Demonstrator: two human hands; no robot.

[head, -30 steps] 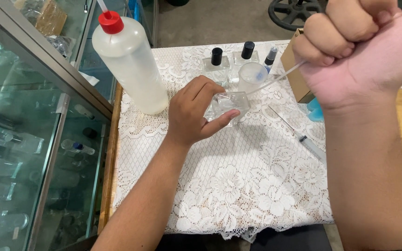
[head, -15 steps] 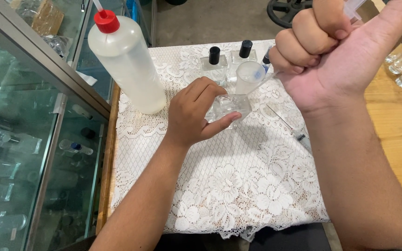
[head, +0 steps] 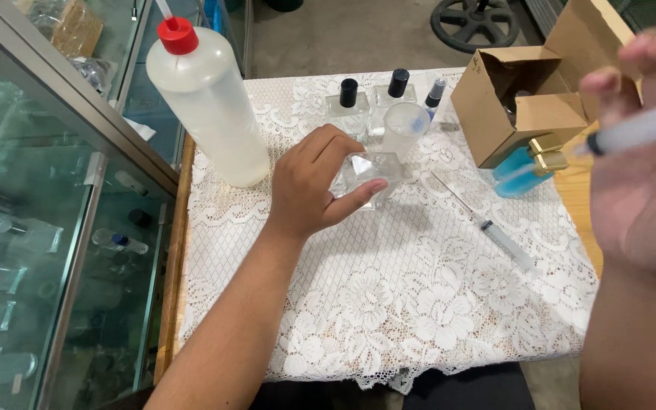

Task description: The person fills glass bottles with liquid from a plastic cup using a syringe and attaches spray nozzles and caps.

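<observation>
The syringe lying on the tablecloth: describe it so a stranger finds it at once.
Start at the white lace tablecloth, then look right of the left hand. The syringe lies flat and diagonal below the open cardboard box, thin and clear with a long needle, unlike the upright bottles.

A glass display cabinet (head: 47,228) flanks the lace-covered table (head: 389,304) on a grey concrete floor (head: 343,34).
</observation>
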